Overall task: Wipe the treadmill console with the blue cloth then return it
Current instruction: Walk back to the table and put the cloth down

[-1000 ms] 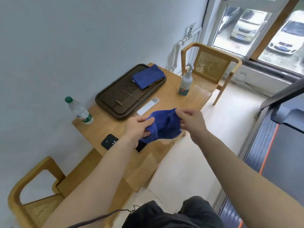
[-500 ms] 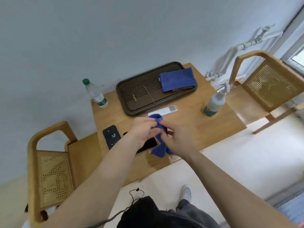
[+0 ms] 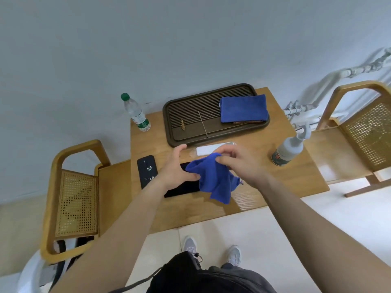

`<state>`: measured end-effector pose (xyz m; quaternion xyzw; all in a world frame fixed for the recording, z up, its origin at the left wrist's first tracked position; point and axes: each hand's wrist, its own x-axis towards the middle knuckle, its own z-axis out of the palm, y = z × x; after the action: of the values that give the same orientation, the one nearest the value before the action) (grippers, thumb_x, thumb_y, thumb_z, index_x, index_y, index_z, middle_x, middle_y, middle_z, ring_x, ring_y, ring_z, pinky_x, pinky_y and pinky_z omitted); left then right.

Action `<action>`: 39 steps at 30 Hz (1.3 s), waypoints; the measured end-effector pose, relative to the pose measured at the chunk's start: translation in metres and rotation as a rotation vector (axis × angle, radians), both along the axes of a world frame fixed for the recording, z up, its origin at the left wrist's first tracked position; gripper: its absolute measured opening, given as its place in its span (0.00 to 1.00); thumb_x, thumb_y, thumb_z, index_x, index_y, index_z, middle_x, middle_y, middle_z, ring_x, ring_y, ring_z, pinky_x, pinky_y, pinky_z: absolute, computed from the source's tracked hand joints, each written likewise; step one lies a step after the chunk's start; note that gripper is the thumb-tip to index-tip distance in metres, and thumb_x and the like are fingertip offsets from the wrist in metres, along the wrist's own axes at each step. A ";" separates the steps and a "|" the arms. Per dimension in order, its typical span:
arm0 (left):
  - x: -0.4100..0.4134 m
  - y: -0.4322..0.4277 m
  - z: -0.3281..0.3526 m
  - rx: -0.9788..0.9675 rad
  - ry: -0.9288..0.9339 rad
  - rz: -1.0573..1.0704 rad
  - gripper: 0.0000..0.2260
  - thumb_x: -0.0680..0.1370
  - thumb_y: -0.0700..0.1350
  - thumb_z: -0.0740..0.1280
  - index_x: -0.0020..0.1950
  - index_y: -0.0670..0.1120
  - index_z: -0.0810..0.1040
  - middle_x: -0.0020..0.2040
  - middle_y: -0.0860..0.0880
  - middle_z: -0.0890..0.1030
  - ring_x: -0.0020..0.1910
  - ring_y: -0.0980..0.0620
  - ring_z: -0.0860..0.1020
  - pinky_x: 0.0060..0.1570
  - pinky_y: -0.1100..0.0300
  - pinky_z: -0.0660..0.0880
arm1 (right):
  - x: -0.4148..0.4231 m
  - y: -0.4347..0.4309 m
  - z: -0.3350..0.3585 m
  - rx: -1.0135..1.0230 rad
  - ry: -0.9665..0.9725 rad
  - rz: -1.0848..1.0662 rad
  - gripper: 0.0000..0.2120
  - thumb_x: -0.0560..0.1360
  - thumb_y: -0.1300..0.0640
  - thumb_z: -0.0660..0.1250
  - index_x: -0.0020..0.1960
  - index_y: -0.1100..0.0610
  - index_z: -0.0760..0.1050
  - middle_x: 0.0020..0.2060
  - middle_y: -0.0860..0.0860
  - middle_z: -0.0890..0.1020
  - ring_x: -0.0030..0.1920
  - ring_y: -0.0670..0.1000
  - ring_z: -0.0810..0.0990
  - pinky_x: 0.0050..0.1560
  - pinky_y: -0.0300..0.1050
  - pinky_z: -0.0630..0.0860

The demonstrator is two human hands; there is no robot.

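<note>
Since a moment ago, opened out from a tight bunch: blue cloth [image 3: 213, 178], crumpled, drooping above the table [image 3: 275, 187] front. Pinched at top by right hand [image 3: 239, 163]; left hand [image 3: 177, 168] half-open, fingertips holding its edge.

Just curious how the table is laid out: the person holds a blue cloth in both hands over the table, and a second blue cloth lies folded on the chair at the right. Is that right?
Not quite. The head view shows the second blue cloth lying folded on the dark tray at the back of the table, not on the chair. The rest holds: both hands hold the blue cloth over the table.
</note>
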<state>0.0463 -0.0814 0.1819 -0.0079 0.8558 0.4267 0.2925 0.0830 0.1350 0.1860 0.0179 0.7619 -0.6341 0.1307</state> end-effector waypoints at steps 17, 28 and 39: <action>-0.034 0.009 0.006 0.064 0.342 -0.126 0.06 0.76 0.44 0.73 0.48 0.51 0.78 0.45 0.55 0.84 0.41 0.60 0.81 0.45 0.63 0.79 | -0.027 0.038 -0.018 -0.011 0.012 -0.337 0.08 0.69 0.63 0.60 0.36 0.66 0.73 0.34 0.56 0.73 0.39 0.52 0.72 0.47 0.50 0.71; 0.000 0.024 -0.162 -0.148 -0.056 -0.179 0.05 0.76 0.47 0.71 0.46 0.54 0.77 0.43 0.55 0.83 0.45 0.53 0.81 0.50 0.47 0.80 | 0.027 0.037 -0.168 0.227 -0.428 -0.308 0.06 0.71 0.66 0.61 0.37 0.63 0.75 0.31 0.51 0.76 0.37 0.51 0.73 0.40 0.47 0.67; -0.021 0.070 -0.202 -0.585 0.435 -0.126 0.19 0.75 0.46 0.72 0.63 0.51 0.69 0.63 0.47 0.68 0.54 0.48 0.73 0.41 0.54 0.79 | -0.020 0.025 -0.204 0.816 -0.505 -0.327 0.30 0.72 0.48 0.71 0.68 0.58 0.64 0.64 0.59 0.70 0.58 0.63 0.77 0.50 0.53 0.74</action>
<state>0.0252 -0.0115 -0.0198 0.0524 0.9826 0.1369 0.1145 0.0628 0.1602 -0.0181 0.3394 0.8794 -0.2729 0.1922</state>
